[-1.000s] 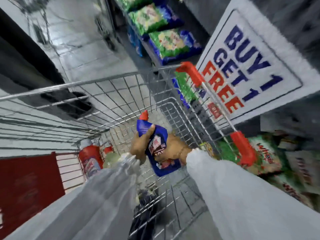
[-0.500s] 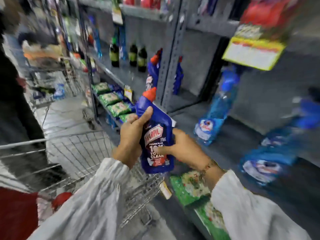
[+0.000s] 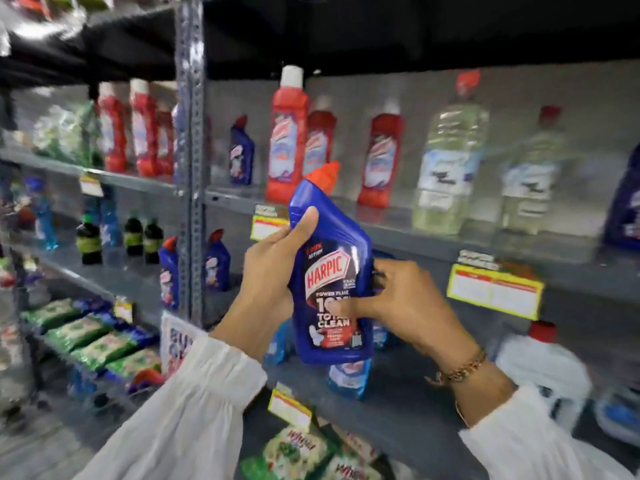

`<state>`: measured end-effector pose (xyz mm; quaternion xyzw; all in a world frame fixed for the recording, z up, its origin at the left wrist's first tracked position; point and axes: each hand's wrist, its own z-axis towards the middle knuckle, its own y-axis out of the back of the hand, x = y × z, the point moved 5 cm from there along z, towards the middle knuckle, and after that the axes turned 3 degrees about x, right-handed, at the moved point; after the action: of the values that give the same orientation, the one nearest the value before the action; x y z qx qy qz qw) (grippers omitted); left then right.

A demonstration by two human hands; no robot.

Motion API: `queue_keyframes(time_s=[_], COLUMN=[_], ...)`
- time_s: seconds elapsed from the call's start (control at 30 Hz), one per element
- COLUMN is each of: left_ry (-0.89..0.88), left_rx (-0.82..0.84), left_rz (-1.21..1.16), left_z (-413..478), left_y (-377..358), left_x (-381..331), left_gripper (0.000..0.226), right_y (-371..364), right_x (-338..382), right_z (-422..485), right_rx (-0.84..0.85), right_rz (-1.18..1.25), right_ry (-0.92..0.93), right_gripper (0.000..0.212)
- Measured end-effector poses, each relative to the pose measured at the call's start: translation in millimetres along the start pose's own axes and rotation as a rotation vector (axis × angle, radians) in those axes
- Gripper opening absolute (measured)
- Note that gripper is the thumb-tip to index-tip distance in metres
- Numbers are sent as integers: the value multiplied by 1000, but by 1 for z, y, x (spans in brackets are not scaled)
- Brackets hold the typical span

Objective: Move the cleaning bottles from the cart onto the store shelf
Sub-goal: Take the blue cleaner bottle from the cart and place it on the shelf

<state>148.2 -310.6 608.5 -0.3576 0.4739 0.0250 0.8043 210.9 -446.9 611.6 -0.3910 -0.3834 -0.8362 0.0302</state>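
I hold a blue Harpic bottle (image 3: 329,271) with an orange-red cap upright in front of the grey store shelf (image 3: 398,233). My left hand (image 3: 270,271) grips its left side, thumb on the shoulder near the neck. My right hand (image 3: 405,306) grips its right side, thumb across the label. The bottle hangs in the air between the upper and middle shelf boards, touching neither. The cart is out of view.
Red bottles (image 3: 287,133) and clear bottles (image 3: 450,168) stand on the upper shelf. Small blue bottles (image 3: 216,261) and dark bottles (image 3: 133,235) stand left of the upright post (image 3: 190,168). Green packets (image 3: 90,341) lie on the low shelf. Yellow price tags (image 3: 495,292) hang from shelf edges.
Both hands lifted the blue bottle out of the cart and up to shelf height. My view swung from the cart to the shelves, and the cart dropped out of sight.
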Motion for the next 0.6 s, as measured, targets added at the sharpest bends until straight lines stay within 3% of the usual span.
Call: queue_keyframes(time_s=[0.13,0.33,0.5,0.6], left_ry=[24,2,-104,-81], left_rx=[98,240,447,531], left_rz=[9,53,149,97], left_z=[5,20,34,38], left_y=[-33,-84,-168,-229], left_x=[-2,-3,-3,11], left_gripper=[20,18,15,16], right_y=[30,77,153,208], right_x=[-2,-8,-20,-32], right_z=[-6,-11,-26,-38], right_rx=[-105,-232,-517,-703], right_rz=[21,110,280,285], right_ry=[-30,-38,19,60], right_gripper=[63,44,57,63])
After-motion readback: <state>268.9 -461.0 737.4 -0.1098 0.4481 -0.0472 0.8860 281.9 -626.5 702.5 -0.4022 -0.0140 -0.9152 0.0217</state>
